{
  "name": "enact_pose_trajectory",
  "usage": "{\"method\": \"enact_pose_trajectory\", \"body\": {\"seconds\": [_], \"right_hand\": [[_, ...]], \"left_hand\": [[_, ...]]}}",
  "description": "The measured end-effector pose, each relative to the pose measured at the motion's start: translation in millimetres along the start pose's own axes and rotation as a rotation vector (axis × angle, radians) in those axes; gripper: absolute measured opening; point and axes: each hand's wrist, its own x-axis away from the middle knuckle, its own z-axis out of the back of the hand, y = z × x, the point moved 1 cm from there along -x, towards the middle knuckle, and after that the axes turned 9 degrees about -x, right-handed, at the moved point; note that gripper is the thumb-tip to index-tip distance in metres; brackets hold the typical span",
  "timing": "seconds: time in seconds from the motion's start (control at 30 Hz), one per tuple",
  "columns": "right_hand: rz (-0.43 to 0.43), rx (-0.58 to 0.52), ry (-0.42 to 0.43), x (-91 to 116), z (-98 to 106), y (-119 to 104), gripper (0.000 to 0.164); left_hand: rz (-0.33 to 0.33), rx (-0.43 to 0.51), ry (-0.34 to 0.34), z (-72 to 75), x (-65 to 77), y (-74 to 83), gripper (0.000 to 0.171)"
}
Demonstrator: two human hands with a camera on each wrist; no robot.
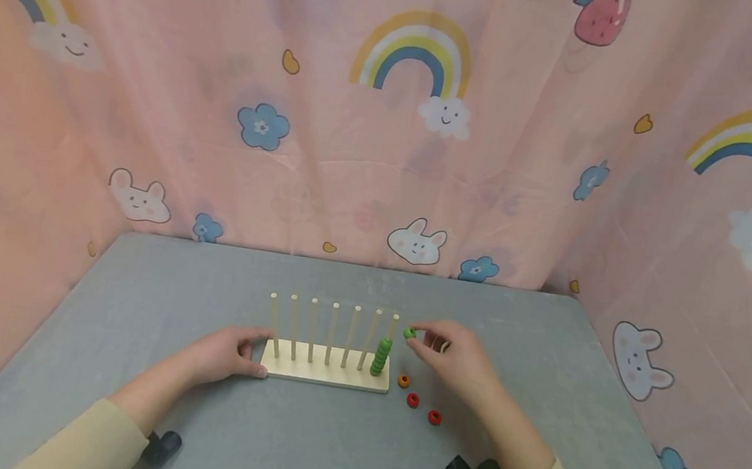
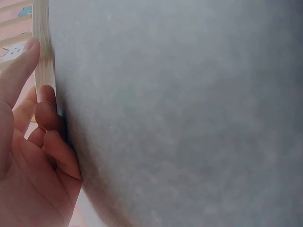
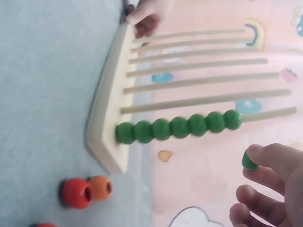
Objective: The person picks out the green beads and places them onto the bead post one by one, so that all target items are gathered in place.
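Note:
A pale wooden peg rack (image 1: 325, 374) stands on the table with several upright pegs in a row. Its rightmost peg carries a stack of several green beads (image 3: 180, 127), and the bare tip of that peg rises above them. My left hand (image 1: 226, 356) holds the left end of the rack's base, thumb at the front edge and fingers behind. Between thumb and forefinger, my right hand (image 1: 456, 354) pinches one green bead (image 1: 410, 333). That bead is up in the air just right of the rightmost peg's tip, apart from it.
An orange bead (image 1: 404, 381) and two red beads, one nearer the rack (image 1: 413, 400) and one farther right (image 1: 435, 417), lie on the grey table (image 1: 301, 446) off the rack's right end. A pink patterned curtain (image 1: 326, 184) surrounds the table's back and sides.

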Motion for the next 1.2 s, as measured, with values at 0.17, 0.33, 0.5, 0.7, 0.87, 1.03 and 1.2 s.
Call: {"method": "enact_pose_trajectory", "body": {"seconds": [0.17,0.33,0.5,0.7,0.87,1.03,1.2], "right_hand": [[0.058,-0.062,0.066,2.6,4.9,-11.8,0.026],[0.140,-0.101,0.116,3.2,9.1,-23.5,0.025],[0.158,-0.107,0.120,3.3,11.0,-32.9,0.024],[0.135,-0.120,0.141,2.4,11.8,-36.8,0.023],[0.145,-0.105,0.132,3.1,11.1,-39.1,0.022],[0.175,-0.105,0.112,3.4,9.0,-42.3,0.020],[0.199,-0.096,0.098,2.7,5.9,-42.9,0.020]], "left_hand": [[-0.006,0.003,-0.001,0.7,0.7,-0.1,0.068],[-0.013,0.004,-0.003,1.0,1.2,-0.3,0.069],[-0.016,0.006,-0.004,1.5,2.1,0.1,0.069],[-0.006,0.019,-0.011,1.7,1.9,1.2,0.070],[0.010,0.010,-0.004,0.4,0.8,0.4,0.069],[0.006,-0.006,0.003,-0.7,0.0,-0.7,0.068],[0.007,0.000,0.002,-0.8,-0.1,-0.8,0.068]]}}
